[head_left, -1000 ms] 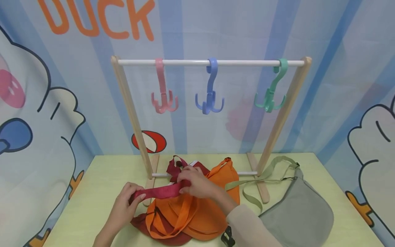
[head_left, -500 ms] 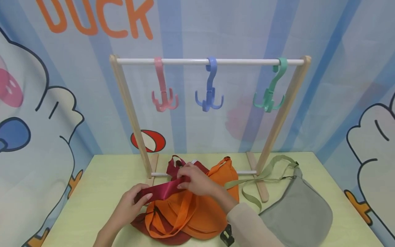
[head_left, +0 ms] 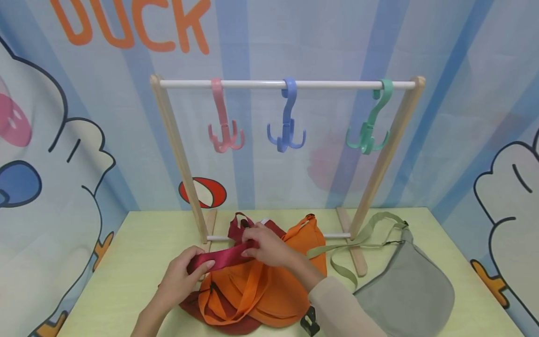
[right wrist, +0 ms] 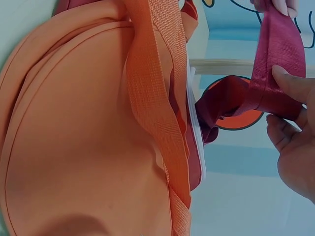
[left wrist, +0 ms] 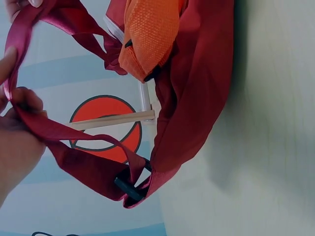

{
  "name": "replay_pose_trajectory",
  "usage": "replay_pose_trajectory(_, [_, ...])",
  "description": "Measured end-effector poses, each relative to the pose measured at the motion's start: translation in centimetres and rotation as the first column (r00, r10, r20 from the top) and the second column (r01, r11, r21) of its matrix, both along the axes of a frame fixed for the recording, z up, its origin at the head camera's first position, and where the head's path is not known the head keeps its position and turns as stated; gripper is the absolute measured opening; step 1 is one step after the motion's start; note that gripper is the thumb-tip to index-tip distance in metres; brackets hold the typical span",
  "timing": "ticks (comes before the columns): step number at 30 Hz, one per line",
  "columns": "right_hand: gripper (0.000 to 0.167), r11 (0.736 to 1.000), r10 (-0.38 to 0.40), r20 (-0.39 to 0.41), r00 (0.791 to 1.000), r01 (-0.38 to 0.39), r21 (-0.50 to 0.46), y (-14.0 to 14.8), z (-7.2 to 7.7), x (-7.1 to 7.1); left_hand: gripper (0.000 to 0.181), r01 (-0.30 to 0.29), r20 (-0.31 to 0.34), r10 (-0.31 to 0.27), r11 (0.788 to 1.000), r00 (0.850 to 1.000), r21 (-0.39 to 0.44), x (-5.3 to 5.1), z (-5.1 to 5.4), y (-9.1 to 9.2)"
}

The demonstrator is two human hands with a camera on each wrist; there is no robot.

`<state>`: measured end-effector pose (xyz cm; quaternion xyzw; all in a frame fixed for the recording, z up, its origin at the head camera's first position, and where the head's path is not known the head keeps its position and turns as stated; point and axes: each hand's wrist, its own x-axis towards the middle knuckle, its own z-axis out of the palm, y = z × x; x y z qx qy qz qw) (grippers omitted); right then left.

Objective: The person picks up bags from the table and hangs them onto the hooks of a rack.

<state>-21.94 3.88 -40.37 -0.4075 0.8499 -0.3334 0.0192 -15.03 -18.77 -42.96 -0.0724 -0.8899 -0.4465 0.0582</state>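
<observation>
In the head view, you hold the dark red strap lifted above the desk, at about 7 o'clock. Your left hand pinches one part of it between thumb and fingers; your right hand pinches another part of it, at 6 o'clock, so the strap runs as a band between both hands. This strap belongs to the dark red bag, and the left wrist view shows its black slider at 7 o'clock. The red bag lies on the desk, partly under the orange bag, and its body comes out at 8 o'clock from the orange one. The grey bag (with its green strap loosely looped) lies at 3 o'clock from the orange bag. Behind, the rack's white rail carries three hooks: pink at 10 o'clock, blue at 1 o'clock, and green between 2 and 3 o'clock.
</observation>
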Motion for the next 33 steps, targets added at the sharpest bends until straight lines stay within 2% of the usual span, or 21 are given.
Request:
replay_pose_trajectory(4, [0.013,1.0,-0.008,0.007,1.0,0.009,-0.021,0.5,0.0,-0.2,0.014,-0.009,-0.107,0.006,0.999,0.994,-0.031,0.1,0.2,-0.2])
replay_pose_trajectory(7, [0.017,1.0,0.004,-0.055,0.998,-0.006,-0.026,0.9,0.1,-0.4,0.014,-0.004,-0.185,-0.004,0.999,0.983,-0.04,0.1,0.3,-0.4])
replay_pose_trajectory(11, [0.021,1.0,-0.012,-0.107,0.994,0.011,-0.005,1.1,0.4,-0.5,0.014,0.0,-0.245,-0.013,0.999,0.969,-0.054,0.0,0.3,-0.6])
replay_pose_trajectory(18, [0.012,0.998,-0.021,-0.092,0.995,0.027,0.055,1.1,0.7,-0.8,0.014,0.005,-0.273,-0.024,0.998,0.962,-0.068,-0.2,0.8,-0.5])
replay_pose_trajectory(27, [0.011,0.999,-0.026,-0.082,0.996,0.03,0.04,1.5,1.2,-0.9,0.016,-0.002,-0.323,-0.021,0.998,0.946,-0.069,-0.2,1.4,-0.7])
replay_pose_trajectory(33, [0.013,1.0,-0.021,-0.147,0.989,0.023,0.014,1.7,1.1,-1.2,0.017,-0.013,-0.349,-0.016,0.997,0.937,-0.08,-0.3,1.6,-0.9])
